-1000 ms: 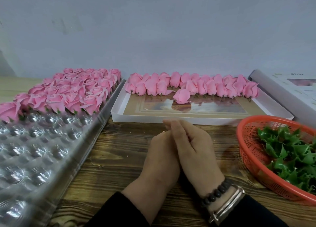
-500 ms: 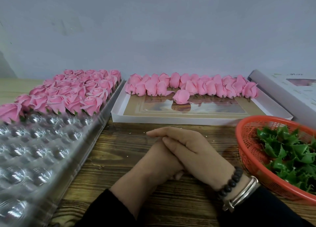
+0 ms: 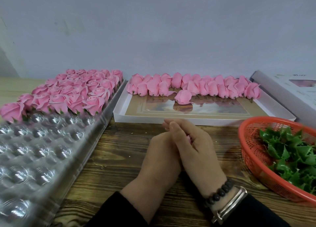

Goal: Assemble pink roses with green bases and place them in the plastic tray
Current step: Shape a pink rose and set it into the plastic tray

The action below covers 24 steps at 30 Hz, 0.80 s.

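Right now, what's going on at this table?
A person's left hand and right hand are pressed together over the wooden table, with a bit of pink rose showing between them. The plastic tray on the left holds finished roses only in its far rows. Loose rose heads wait in the white box, green bases in the red basket.

A pink rose [image 3: 188, 138] is mostly hidden between the pressed-together hands; the plastic tray [image 3: 95, 141] and orange basket [image 3: 248, 151] run off the 9 and 3 o'clock edges.
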Tool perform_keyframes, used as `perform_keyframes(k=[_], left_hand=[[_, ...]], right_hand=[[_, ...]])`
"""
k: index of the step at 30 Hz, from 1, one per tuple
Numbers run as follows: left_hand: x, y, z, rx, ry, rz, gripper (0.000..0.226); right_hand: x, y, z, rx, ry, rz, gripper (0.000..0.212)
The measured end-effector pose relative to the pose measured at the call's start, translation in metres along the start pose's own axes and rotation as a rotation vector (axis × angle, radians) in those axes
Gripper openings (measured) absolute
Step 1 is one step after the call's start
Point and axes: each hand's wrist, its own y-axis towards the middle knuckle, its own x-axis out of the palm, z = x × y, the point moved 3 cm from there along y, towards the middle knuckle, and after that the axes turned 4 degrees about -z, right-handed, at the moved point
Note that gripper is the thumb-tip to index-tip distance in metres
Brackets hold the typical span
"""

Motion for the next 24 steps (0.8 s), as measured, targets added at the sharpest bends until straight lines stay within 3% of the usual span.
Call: perform_keyframes(k=[3,7,13,16,20,24], left_hand=[[0.003,0.000,0.000,-0.038,-0.043,-0.015,0.024],[0.005,0.003,0.003,-0.101,-0.072,-0.134,0.012],[-0.001,-0.001,0.001,-0.232,0.022,-0.434,0.039],[-0.003,-0.003,0.004,-0.257,-0.043,-0.421,0.044],[-0.009,-0.002,0.009,-0.159,-0.254,-0.313,0.016],[-0.012,-0.001,0.001,-0.091,-0.050,-0.170,0.022]], right_hand=[[0.000,0.002,0.001,0.023,-0.027,0.036,0.021],[-0.005,0.007,0.000,0.044,-0.108,-0.095,0.024],[-0.003,0.002,-0.004,0.146,-0.048,-0.410,0.032],[-0.005,0.002,-0.005,0.131,-0.007,-0.417,0.032],[-0.006,0.004,-0.005,-0.029,-0.073,-0.318,0.041],[-0.008,0.004,-0.001,-0.016,0.092,-0.126,0.040]])
